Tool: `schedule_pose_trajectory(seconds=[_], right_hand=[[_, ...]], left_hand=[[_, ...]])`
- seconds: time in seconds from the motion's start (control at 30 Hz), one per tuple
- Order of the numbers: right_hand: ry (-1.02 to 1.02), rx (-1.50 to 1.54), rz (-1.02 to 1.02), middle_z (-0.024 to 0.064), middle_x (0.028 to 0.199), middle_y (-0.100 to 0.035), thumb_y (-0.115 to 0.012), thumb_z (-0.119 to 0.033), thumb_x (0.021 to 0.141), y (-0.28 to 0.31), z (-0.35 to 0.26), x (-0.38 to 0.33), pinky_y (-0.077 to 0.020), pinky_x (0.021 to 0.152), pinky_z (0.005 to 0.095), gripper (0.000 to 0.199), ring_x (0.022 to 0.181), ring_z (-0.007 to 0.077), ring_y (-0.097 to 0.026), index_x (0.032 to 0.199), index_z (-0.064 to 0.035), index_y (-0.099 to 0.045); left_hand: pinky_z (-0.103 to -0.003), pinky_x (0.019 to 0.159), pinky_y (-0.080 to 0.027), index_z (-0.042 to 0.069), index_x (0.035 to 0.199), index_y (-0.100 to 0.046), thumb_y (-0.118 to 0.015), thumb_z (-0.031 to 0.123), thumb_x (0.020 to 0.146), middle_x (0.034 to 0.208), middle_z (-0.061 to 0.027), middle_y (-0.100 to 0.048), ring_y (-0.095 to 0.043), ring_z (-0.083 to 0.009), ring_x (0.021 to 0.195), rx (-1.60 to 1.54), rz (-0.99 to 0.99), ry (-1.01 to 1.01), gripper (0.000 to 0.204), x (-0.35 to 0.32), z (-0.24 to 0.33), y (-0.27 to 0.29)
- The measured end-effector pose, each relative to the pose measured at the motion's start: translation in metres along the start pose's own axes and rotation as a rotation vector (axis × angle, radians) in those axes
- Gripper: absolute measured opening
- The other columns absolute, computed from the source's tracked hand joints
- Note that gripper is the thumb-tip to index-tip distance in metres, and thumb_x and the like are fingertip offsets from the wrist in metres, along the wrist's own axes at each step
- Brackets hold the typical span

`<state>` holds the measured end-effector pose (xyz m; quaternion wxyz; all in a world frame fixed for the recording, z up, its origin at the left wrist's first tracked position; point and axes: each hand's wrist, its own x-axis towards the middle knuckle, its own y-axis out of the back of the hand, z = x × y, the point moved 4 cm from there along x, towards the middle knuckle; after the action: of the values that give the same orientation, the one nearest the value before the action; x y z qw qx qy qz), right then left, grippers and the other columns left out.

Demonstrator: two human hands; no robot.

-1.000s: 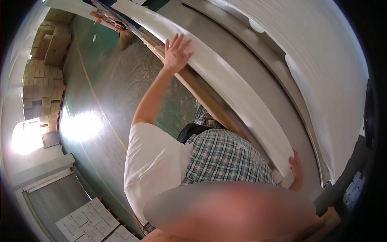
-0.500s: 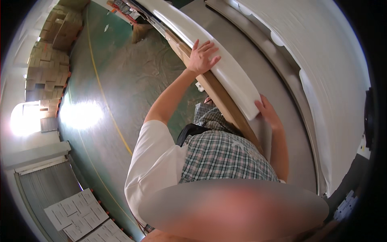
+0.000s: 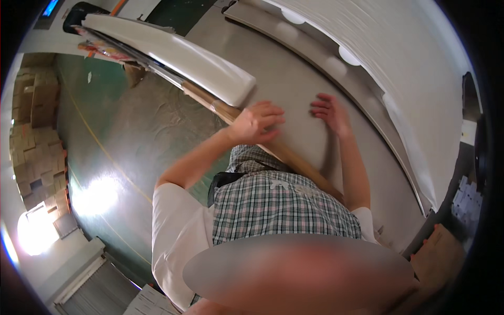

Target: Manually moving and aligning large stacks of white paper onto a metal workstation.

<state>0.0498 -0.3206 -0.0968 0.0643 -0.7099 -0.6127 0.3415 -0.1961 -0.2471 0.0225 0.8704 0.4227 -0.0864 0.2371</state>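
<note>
Both hands are sitting much nearer the body than half a second ago, when the left one was stretched up onto the long white stack of paper sheets [image 3: 173, 55] and the right one was gripping its near end. Now the left hand [image 3: 255, 123] is lying loosely curled, fingers half spread, on the smooth grey metal counter [image 3: 294, 84] right at its wooden front edge [image 3: 294, 157], holding nothing. The right hand [image 3: 329, 113] is resting just beside it, fingers spread and palm down on the same surface, also empty. That paper stack is lying up and to the left of the left hand, its squared end [image 3: 239, 89] close to the fingertips but apart from them. Judging by its thickness and length, the stack is probably heavy, limp along its length and slippery sheet against sheet, so it is likely best taken at the near end with one hand under and one on top, or pushed flat along the counter. Beyond the right hand, a much larger curved white pile of sheets [image 3: 399, 58] is filling the far side.
</note>
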Motion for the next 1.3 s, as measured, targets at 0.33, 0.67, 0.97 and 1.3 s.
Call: schedule_pose_trajectory(seconds=[0.33, 0.67, 0.97, 1.3], right_hand=[[0.112, 0.259, 0.559, 0.0124, 0.084, -0.062, -0.035, -0.040, 0.092, 0.036, -0.004, -0.001, -0.0504, 0.063, 0.0280, 0.047, 0.072, 0.0195, -0.060, 0.102, 0.0023, -0.053], [0.170, 0.208, 0.882, 0.0100, 0.077, -0.061, -0.038, -0.039, 0.091, 0.036, -0.018, 0.013, -0.0475, 0.057, 0.0249, 0.047, 0.063, 0.0165, -0.058, 0.094, 0.0036, -0.057], [0.126, 0.200, 0.837, 0.0114, 0.078, -0.061, -0.036, -0.040, 0.092, 0.026, -0.018, 0.012, -0.0479, 0.057, 0.0267, 0.048, 0.065, 0.0188, -0.059, 0.095, 0.0037, -0.056], [0.114, 0.179, 0.827, 0.0127, 0.079, -0.061, -0.035, -0.039, 0.092, 0.010, -0.008, -0.009, -0.0488, 0.057, 0.0268, 0.047, 0.066, 0.0190, -0.059, 0.095, 0.0040, -0.055]], left_hand=[[-0.029, 0.070, -0.047, 0.006, 0.098, -0.061, -0.064, 0.027, 0.075, 0.092, -0.0110, -0.063, -0.061, -0.0228, 0.084, 0.153, 0.490, 0.333, 0.031, 0.147, -0.260, 0.130], [-0.028, 0.076, -0.042, -0.004, 0.102, -0.057, -0.054, 0.027, 0.083, 0.090, -0.0086, -0.062, -0.055, -0.0162, 0.084, -0.497, 0.644, 0.603, 0.037, 0.259, -0.397, 0.105], [-0.029, 0.088, -0.036, -0.004, 0.113, -0.051, -0.050, 0.027, 0.086, 0.114, -0.0111, -0.053, -0.047, -0.0193, 0.104, -0.818, 0.395, 0.529, 0.041, 0.243, -0.427, 0.109], [-0.030, 0.083, -0.040, 0.000, 0.109, -0.056, -0.049, 0.026, 0.087, 0.099, -0.0067, -0.059, -0.053, -0.0180, 0.093, -0.448, 0.353, 0.592, 0.035, 0.220, -0.404, 0.114]])
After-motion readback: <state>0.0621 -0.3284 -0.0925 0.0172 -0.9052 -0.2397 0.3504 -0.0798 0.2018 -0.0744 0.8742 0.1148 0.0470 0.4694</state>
